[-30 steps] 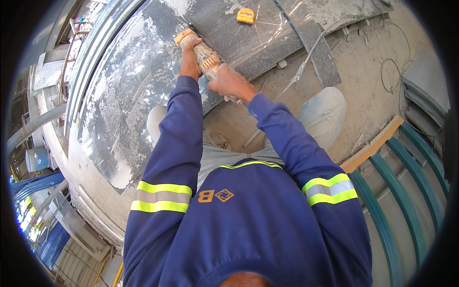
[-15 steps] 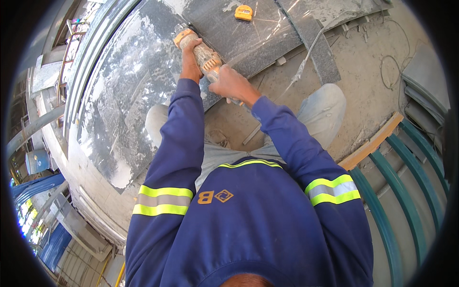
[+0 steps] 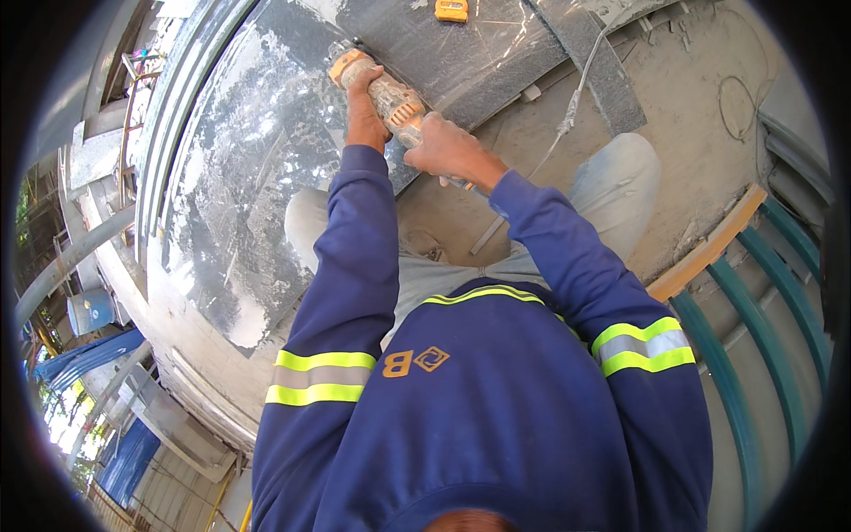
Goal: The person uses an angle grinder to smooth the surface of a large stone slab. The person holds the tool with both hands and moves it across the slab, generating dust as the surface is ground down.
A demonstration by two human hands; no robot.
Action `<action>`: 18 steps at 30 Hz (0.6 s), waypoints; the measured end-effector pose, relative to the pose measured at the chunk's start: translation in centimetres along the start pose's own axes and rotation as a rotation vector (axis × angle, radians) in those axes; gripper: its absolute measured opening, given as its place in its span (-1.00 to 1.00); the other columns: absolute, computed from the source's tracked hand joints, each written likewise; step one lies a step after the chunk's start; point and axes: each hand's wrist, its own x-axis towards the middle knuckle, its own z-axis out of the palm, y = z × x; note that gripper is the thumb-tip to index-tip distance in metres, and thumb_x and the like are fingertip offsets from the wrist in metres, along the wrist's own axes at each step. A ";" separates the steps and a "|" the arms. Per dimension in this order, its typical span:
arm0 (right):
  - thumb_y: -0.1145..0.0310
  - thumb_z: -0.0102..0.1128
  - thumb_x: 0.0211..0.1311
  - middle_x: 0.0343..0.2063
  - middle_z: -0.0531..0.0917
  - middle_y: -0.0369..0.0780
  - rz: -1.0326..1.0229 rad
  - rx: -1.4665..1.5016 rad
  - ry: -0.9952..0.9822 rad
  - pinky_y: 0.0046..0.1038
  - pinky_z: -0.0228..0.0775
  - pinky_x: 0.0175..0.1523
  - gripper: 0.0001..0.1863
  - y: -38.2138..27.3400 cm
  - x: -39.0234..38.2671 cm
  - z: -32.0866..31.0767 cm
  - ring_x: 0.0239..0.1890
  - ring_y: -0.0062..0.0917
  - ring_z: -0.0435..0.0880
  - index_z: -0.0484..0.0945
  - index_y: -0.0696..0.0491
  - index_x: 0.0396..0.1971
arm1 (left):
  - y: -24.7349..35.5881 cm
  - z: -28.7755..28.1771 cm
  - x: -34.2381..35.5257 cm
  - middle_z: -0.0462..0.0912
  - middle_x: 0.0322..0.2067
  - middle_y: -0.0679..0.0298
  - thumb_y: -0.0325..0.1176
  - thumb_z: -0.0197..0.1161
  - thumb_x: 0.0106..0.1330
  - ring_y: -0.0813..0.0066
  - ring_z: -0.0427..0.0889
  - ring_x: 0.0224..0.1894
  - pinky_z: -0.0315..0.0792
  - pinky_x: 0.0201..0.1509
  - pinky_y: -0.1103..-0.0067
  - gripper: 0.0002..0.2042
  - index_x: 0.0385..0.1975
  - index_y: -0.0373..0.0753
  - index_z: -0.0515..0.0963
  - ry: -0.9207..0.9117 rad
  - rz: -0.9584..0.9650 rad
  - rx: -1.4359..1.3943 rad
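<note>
A dusty orange-and-grey angle grinder (image 3: pixel 401 105) lies slantwise over dark stone slabs, its head at the upper left near the line where two slabs meet. My left hand (image 3: pixel 364 113) is closed around the front of its body, just behind the orange head (image 3: pixel 351 64). My right hand (image 3: pixel 450 148) wraps the rear handle, closer to me. Under the tool's head is the edge of a dark slab (image 3: pixel 443 49), with pale scratch marks on it. The disc is hard to make out from here. To the left spreads a slab with white patches (image 3: pixel 239 195).
An orange tape measure (image 3: pixel 451 11) rests on the far slab. A narrow stone strip (image 3: pixel 612 93) and a cable (image 3: pixel 572 111) lie at right. Green metal bars with a wooden edge (image 3: pixel 709 248) stand at lower right. More slabs (image 3: pixel 798 124) are stacked at far right.
The view has shifted slightly, so my arms and the grinder appear a little further right and the tape measure nearer the top edge. Both hands keep the same grip.
</note>
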 end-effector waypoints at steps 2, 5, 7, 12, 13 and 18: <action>0.29 0.26 -0.01 -0.50 0.68 0.10 -0.037 0.030 -0.010 -0.30 0.55 -0.49 -0.54 0.4 1.1 0.4 -0.63 -0.27 0.72 0.49 0.45 -0.30 | 0.3 0.2 0.3 0.58 -0.42 -0.03 -0.24 0.30 0.16 0.01 0.67 -0.43 0.65 -0.29 0.13 -0.60 -0.11 -0.34 0.39 -0.014 0.006 -0.001; 0.31 0.26 -0.01 -0.53 0.67 0.10 -0.068 0.028 0.000 -0.30 0.54 -0.49 -0.61 0.5 2.8 0.7 -0.63 -0.27 0.71 0.52 0.43 -0.44 | 1.0 0.6 0.6 0.57 -0.45 0.01 -0.26 0.28 0.16 0.04 0.66 -0.44 0.65 -0.30 0.14 -0.64 -0.12 -0.31 0.40 -0.043 -0.006 0.004; 0.32 0.26 -0.01 -0.55 0.66 0.10 -0.088 0.025 -0.006 -0.30 0.54 -0.49 -0.63 0.3 2.7 0.7 -0.63 -0.26 0.71 0.52 0.42 -0.48 | 1.6 -0.3 1.5 0.59 -0.40 -0.06 -0.24 0.25 0.19 -0.04 0.69 -0.37 0.66 -0.27 0.11 -0.57 -0.04 -0.37 0.36 -0.025 -0.032 0.015; 0.28 0.26 -0.02 -0.37 0.69 0.22 -0.026 -0.027 -0.076 -0.24 0.60 -0.13 -0.42 0.1 0.8 0.0 -0.40 -0.13 0.78 0.44 0.50 -0.13 | 0.2 0.4 -0.4 0.60 -0.40 -0.06 -0.24 0.26 0.19 -0.02 0.69 -0.38 0.66 -0.26 0.11 -0.58 -0.04 -0.36 0.37 -0.021 0.040 0.039; 0.27 0.26 -0.02 -0.37 0.69 0.22 -0.008 -0.022 -0.066 -0.23 0.60 -0.12 -0.41 0.2 0.4 -0.1 -0.38 -0.13 0.78 0.44 0.50 -0.13 | 0.0 0.5 -0.6 0.60 -0.40 -0.05 -0.24 0.27 0.19 -0.02 0.69 -0.39 0.66 -0.26 0.11 -0.58 -0.04 -0.36 0.38 -0.017 0.040 0.034; 0.26 0.27 0.00 -0.34 0.70 0.21 0.013 -0.026 -0.052 -0.23 0.60 -0.09 -0.41 -0.4 0.0 -0.4 -0.36 -0.13 0.79 0.43 0.50 -0.12 | 0.2 0.3 -0.4 0.61 -0.40 -0.05 -0.23 0.29 0.18 -0.01 0.69 -0.38 0.65 -0.26 0.10 -0.57 -0.05 -0.35 0.38 -0.031 0.014 0.019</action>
